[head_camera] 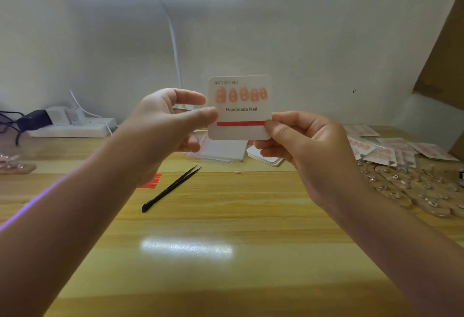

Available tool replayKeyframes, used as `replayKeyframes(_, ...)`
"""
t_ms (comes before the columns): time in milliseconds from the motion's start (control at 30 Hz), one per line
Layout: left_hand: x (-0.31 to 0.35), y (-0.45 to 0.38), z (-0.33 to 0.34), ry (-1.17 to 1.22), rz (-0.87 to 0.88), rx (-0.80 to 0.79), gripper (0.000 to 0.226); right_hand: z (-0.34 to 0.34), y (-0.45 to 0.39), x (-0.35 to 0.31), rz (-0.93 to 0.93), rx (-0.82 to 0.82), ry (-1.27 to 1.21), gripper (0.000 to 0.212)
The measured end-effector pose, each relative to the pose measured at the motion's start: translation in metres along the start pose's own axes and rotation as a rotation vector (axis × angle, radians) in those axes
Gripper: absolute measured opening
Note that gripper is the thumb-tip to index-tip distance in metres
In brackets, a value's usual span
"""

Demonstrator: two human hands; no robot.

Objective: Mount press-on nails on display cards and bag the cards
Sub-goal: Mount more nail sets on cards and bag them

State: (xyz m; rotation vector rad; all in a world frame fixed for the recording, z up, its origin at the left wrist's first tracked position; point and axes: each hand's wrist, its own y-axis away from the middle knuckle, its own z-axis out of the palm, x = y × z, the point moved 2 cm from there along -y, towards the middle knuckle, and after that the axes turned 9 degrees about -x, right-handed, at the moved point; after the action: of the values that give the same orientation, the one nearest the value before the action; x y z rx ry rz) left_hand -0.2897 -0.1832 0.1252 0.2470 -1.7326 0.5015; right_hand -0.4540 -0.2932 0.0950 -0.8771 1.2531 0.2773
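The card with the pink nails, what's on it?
The card carries five pink nails, "Handmade Nail" and a red strip. Both hands' thumbs cover its side edges.

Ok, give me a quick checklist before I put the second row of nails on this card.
1. Display card held by both hands: ok, left hand and right hand pinch its edges.
2. Top row of five pink nails mounted: ok.
3. Red adhesive strip bare for the next row: ok; liner peeled, cannot tell.
4. Tweezers at hand: ok, lying on the wooden table.
5. Next nails ready: cannot tell.
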Motion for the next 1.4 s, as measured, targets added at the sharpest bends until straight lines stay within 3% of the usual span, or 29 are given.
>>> replayKeyframes(100, -0.001, 0.002, 0.004, -0.070, 0.037, 0.019, 0.054, 0.001, 0.000, 0.001, 0.002, -0.004, -0.013, 0.009)
replayKeyframes(400, -0.009, 0.002, 0.009, -0.154, 0.149, 0.012, 0.039, 0.000, 0.000, 0.004, 0.047, -0.043, 0.031, 0.013)
replayKeyframes(667, -0.024, -0.009, 0.005, -0.114, 0.063, -0.035, 0.049, -0.005, -0.005, 0.020, 0.116, -0.100, 0.049, 0.007)
replayKeyframes(933, -0.077, -0.008, 0.034, -0.196, 0.092, 0.116, 0.035, -0.002, 0.005, 0.062, 0.235, -0.079, 0.175, 0.019)
replayKeyframes(1067, -0.098, -0.007, 0.041, -0.282, 0.146, 0.063, 0.042, -0.004, 0.011, 0.083, 0.274, -0.067, 0.209, 0.012)
replayKeyframes(1267, -0.110, -0.011, 0.035, -0.218, 0.146, -0.074, 0.047, -0.007, 0.011, 0.092, 0.341, -0.131, 0.129, 0.004)
replayKeyframes(1400, -0.113, -0.012, 0.031, -0.220, 0.142, -0.074, 0.043, -0.008, 0.011, 0.091, 0.353, -0.166, 0.098, 0.018)
